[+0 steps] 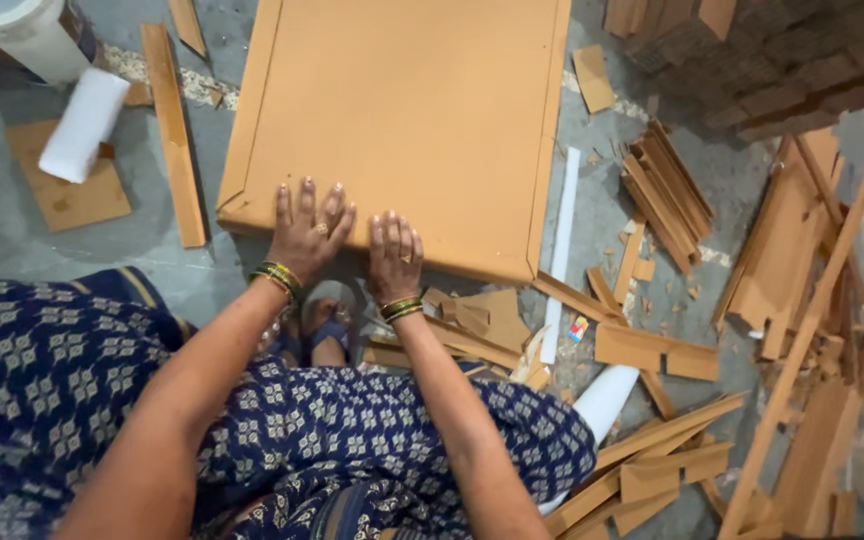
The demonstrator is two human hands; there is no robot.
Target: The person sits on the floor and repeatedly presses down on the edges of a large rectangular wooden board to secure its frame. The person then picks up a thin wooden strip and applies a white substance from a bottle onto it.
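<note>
A large flat brown cardboard panel (pixel 412 110) with folded-over edges lies on the grey floor in front of me. My left hand (pixel 307 235) presses flat on its near edge, fingers spread, a ring on one finger and green and gold bangles at the wrist. My right hand (pixel 394 255) lies flat beside it on the same near edge, fingers close together, bangles at the wrist too. Neither hand grips anything. Below the hands my foot in a blue sandal (pixel 327 335) shows under the panel's edge.
Cardboard strips and offcuts (pixel 652 350) litter the floor at right, with a stack of strips (pixel 667 190). White rolls (pixel 82 125) lie at left and right. A long strip (pixel 174 135) lies left of the panel. A brown pile (pixel 772 60) sits top right.
</note>
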